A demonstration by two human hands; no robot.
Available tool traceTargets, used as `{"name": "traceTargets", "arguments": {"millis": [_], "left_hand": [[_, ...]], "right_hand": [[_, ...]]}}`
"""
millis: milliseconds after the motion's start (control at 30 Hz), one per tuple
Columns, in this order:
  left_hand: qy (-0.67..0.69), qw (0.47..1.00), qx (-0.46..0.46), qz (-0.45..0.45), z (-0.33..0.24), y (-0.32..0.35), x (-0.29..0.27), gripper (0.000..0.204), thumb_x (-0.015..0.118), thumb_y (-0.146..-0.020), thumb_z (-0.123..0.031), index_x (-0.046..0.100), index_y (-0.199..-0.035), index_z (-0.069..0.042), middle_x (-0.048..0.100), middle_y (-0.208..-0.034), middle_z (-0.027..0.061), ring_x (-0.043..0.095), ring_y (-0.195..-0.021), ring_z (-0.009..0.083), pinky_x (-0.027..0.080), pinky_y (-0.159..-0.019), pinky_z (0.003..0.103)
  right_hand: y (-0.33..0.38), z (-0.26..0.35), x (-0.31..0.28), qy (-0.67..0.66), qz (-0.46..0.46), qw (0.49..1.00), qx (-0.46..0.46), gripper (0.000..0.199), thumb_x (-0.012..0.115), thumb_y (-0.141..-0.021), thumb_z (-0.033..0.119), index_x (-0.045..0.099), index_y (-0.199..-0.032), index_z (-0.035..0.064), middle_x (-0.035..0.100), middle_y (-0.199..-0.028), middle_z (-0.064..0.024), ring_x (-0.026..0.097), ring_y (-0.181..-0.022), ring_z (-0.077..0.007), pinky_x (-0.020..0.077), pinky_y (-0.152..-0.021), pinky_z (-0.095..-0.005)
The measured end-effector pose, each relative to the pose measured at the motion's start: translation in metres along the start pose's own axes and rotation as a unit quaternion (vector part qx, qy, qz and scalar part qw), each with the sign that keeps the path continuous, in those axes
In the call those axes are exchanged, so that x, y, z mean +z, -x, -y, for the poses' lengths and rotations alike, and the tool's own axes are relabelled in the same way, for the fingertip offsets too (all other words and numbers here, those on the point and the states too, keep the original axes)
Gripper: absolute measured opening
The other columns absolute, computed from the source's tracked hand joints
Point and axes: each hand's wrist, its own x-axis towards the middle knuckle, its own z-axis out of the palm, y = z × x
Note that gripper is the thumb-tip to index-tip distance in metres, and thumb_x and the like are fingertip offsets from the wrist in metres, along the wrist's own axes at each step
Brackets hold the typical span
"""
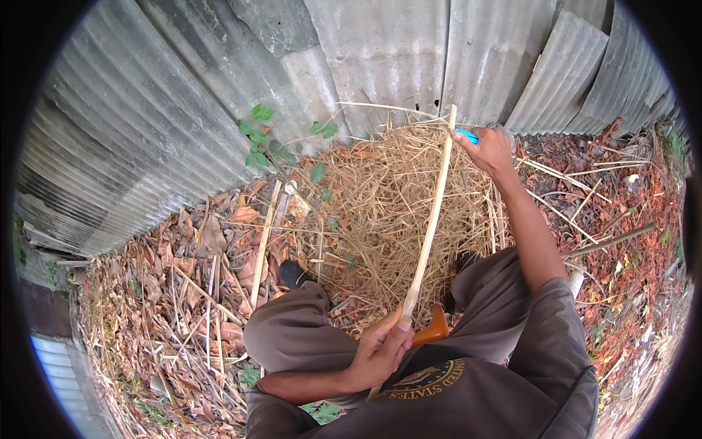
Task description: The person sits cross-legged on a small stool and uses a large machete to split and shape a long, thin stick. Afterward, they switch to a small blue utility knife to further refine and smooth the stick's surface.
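Observation:
A long, pale strip of bamboo or wood (433, 212) runs up from my lap, leaning slightly right at its far end. My left hand (382, 347) is closed around its lower part. Near the strip's far tip, my right hand (488, 149) grips a small bright blue tool (466, 136), its blade or working end not visible. The tool touches or sits right beside the strip. A thin curved sliver (387, 107) extends left from near that tip. Beside my left hand, an orange curved handle (433, 328) rests at my lap; its other end is hidden.
Between my legs lies a heap of straw-like shavings (387, 190). Corrugated metal sheets (395, 58) stand behind it as a wall. Dry leaves (212, 238) and loose sticks (265, 245) cover the ground. A green-leaved plant (257, 139) grows near the wall; more sticks (567, 179) lie right.

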Motion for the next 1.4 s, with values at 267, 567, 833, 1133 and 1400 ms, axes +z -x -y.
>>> {"name": "traceTargets", "arguments": {"millis": [267,567,833,1133,1400], "left_hand": [[-0.020,0.992,0.077,0.098,0.022,0.016,0.010,0.042,0.038,-0.103,-0.018,0.034,-0.144,-0.009,0.048,-0.077,0.0005,0.038,-0.047,0.0013,0.032,-0.041,0.016],[0.036,0.993,0.075,-0.085,-0.015,-0.015,-0.034,0.044,0.034,-0.104,-0.023,0.030,-0.144,-0.004,0.055,-0.079,0.0065,0.039,-0.039,0.0050,0.036,-0.042,0.018],[0.049,0.988,0.104,-0.103,-0.025,-0.022,-0.040,0.044,0.034,-0.104,-0.022,0.030,-0.143,-0.003,0.061,-0.086,0.0125,0.045,-0.039,0.0060,0.039,-0.040,0.019],[0.008,0.985,0.117,-0.123,-0.028,-0.026,-0.036,0.042,0.035,-0.104,-0.022,0.035,-0.140,-0.002,0.062,-0.087,0.0138,0.045,-0.039,0.0055,0.038,-0.039,0.018],[0.016,0.984,0.116,-0.131,-0.020,-0.027,-0.038,0.040,0.035,-0.104,-0.022,0.038,-0.139,-0.003,0.062,-0.087,0.0132,0.045,-0.039,0.0050,0.037,-0.038,0.017]], "right_hand": [[-0.017,-0.064,-0.013,-0.028,0.075,0.936,0.342,0.100,0.028,-0.073,0.089,0.071,-0.091,0.0000,0.068,-0.090,-0.0238,0.066,-0.093,-0.0379,0.0497,-0.080,-0.0475],[-0.001,-0.001,-0.023,-0.029,0.103,0.982,0.156,0.089,0.037,-0.076,0.084,0.071,-0.078,0.0024,0.065,-0.080,-0.0255,0.065,-0.084,-0.0385,0.0478,-0.078,-0.0493],[0.100,0.151,-0.049,-0.220,0.128,0.931,-0.261,0.071,0.059,-0.068,0.078,0.061,-0.054,0.0076,0.052,-0.045,-0.0079,0.056,-0.042,-0.0267,0.0462,-0.049,-0.0394],[0.114,0.149,-0.038,-0.190,0.122,0.934,-0.278,0.067,0.066,-0.065,0.073,0.051,-0.049,0.0100,0.047,-0.042,-0.0049,0.051,-0.038,-0.0267,0.0400,-0.044,-0.0381],[0.122,0.153,-0.037,-0.207,0.140,0.927,-0.280,0.065,0.066,-0.064,0.073,0.051,-0.048,0.0114,0.048,-0.043,-0.0043,0.050,-0.038,-0.0256,0.0381,-0.044,-0.0374]]}}
